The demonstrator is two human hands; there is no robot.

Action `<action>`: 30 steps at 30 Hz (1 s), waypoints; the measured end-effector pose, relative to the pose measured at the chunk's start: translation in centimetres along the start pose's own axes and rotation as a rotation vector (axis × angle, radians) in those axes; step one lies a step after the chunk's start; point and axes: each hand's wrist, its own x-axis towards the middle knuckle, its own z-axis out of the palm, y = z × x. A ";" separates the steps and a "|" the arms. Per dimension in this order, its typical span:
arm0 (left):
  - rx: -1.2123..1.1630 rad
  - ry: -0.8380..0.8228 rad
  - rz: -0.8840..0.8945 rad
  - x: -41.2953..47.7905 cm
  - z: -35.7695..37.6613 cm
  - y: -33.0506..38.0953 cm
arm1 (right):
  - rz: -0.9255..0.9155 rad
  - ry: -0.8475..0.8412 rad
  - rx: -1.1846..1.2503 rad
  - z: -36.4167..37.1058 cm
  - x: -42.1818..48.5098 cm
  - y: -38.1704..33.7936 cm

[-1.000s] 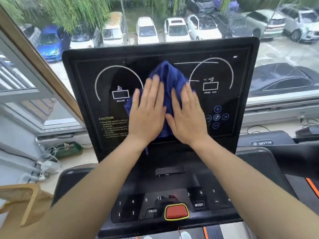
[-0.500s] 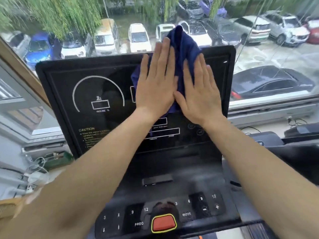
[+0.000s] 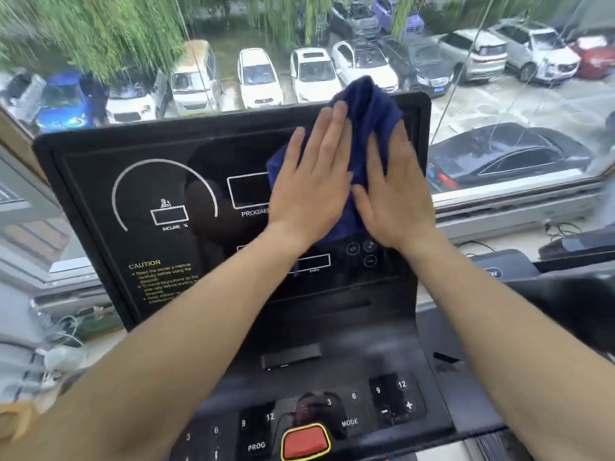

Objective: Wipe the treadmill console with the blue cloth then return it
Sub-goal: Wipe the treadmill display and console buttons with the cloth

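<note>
Shifted rightward across the panel since half a second ago, and a full second ago still low at the centre between the two arcs; now pressed over the upper right part of the treadmill console (image 3: 159, 181). Blue cloth (image 3: 367, 128) bunched under both palms, top fold poking above the console's upper edge against the window view, lower corner hanging down past the wrists toward the small round buttons (image 3: 361, 252). Left hand (image 3: 309, 184) laid flat, fingers straight and close together, pointing up, palm pushing the cloth onto the black panel; no curl, no pinch. Right hand (image 3: 397, 194) likewise flat and spread open just beside it, thumb tip angled toward the left hand, heel of the palm covering the cloth's right edge near the console's right border. Both hands touching the cloth, neither gripping it. Uncovered on the left of the panel: grey incline arc (image 3: 139, 181) with its small box, caution text (image 3: 163, 281) below it, and part of a program window (image 3: 248, 191) disappearing under the left hand. Lower down, nearer the camera, number keypad (image 3: 392, 397) and red stop button (image 3: 304, 442) ringed in yellow. Beyond the glass, parked cars (image 3: 312, 74) in rows under hanging green branches. Slightly motion-blurred at the fingertips and cloth edge.
</note>
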 end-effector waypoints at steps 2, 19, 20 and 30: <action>-0.004 0.009 0.025 1.2 0.3 2.6 | 0.077 0.031 0.025 0.1 -1.0 1.2; 0.013 -0.190 -0.042 -21.6 0.1 -12.8 | -0.439 -0.153 -0.036 6.3 -6.6 -18.4; 0.025 -0.217 -0.104 -22.9 -0.4 -14.4 | -0.475 -0.149 -0.037 6.6 -6.0 -20.7; -0.097 -0.246 -0.244 -22.2 -0.7 -7.9 | -0.532 -0.186 -0.092 6.1 -9.5 -15.9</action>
